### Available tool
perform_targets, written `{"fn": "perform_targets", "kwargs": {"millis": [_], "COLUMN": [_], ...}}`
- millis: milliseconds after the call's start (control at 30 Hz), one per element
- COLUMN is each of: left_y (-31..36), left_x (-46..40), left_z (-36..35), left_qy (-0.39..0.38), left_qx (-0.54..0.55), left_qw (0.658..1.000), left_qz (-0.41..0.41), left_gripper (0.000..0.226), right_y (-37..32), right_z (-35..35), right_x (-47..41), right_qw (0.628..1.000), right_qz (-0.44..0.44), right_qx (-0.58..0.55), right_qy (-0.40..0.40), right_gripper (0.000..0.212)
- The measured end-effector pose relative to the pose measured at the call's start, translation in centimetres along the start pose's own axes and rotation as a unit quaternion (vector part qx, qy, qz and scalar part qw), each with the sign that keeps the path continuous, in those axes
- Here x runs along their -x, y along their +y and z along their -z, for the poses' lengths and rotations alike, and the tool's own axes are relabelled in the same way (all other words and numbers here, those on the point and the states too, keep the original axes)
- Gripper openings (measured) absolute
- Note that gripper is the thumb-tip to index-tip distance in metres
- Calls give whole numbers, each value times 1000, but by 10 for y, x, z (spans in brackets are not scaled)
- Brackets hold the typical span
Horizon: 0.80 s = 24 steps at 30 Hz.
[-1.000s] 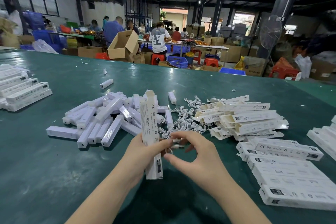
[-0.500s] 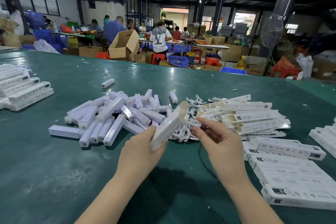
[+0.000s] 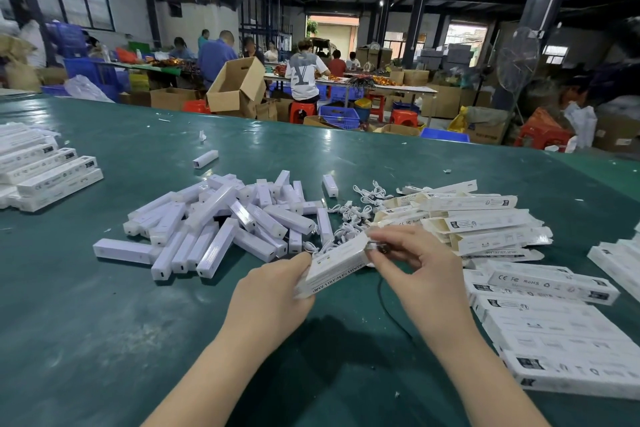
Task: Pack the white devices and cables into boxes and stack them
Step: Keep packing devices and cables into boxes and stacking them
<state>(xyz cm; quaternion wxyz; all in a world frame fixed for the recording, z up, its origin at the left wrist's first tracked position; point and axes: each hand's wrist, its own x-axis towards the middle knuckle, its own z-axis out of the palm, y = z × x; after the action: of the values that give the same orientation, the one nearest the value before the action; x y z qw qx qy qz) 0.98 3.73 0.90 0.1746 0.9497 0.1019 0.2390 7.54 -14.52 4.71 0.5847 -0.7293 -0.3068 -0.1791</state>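
Your left hand [image 3: 277, 291] grips the printed box [image 3: 332, 265], which has tipped from upright a second ago to lying low and slanted, far end toward your right. Your right hand [image 3: 422, 263] has moved onto that end, fingertips [image 3: 375, 241] pinching a small dark-and-metal part at the mouth, likely a cable plug. Insertion looks underway. Beyond: loose white devices [image 3: 221, 218] left, cables [image 3: 349, 215] centre, flat boxes [image 3: 481, 218] right, on the green table [image 3: 104, 340].
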Motion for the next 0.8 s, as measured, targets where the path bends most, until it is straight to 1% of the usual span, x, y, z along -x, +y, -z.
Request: {"fn": "perform_targets", "kwargs": {"millis": [167, 233, 333, 400, 467, 500, 567, 700, 800], "left_y": [-5, -5, -2, -3, -5, -5, -4, 1, 4], "left_x": [-1, -2, -1, -1, -2, -2, -2, 0, 2], "left_z": [-2, -3, -5, -6, -5, -5, -5, -7, -7], "left_qy": [-10, -17, -20, -17, -11, -10, -17, -15, -6], "left_qx": [-17, -15, 5, 20, 36, 44, 61, 79, 89], "left_qw": [1000, 1000, 1000, 1000, 999, 998, 997, 996, 996], "left_qz": [-16, -15, 1, 16, 28, 32, 34, 30, 30], "left_gripper": [24, 23, 25, 26, 23, 22, 21, 19, 18], "right_y": [1, 2, 2, 1, -1, -2, -4, -6, -7], "right_z": [7, 7, -3, -12, -18, -20, -23, -22, -24], "right_x": [-2, -2, 5, 11, 18, 20, 22, 19, 20], "right_qw": [997, 996, 995, 990, 984, 982, 986, 998, 996], "right_qz": [-59, -66, -42, -36, -51, -51, -28, 14, 16], "right_qx": [-37, -14, 57, 71, 52, 46, 53, 66, 76], "right_qy": [-36, -52, -73, -113, -165, -177, -153, -20, 34], "right_gripper": [37, 38, 35, 42, 53, 58, 61, 43, 36]}}
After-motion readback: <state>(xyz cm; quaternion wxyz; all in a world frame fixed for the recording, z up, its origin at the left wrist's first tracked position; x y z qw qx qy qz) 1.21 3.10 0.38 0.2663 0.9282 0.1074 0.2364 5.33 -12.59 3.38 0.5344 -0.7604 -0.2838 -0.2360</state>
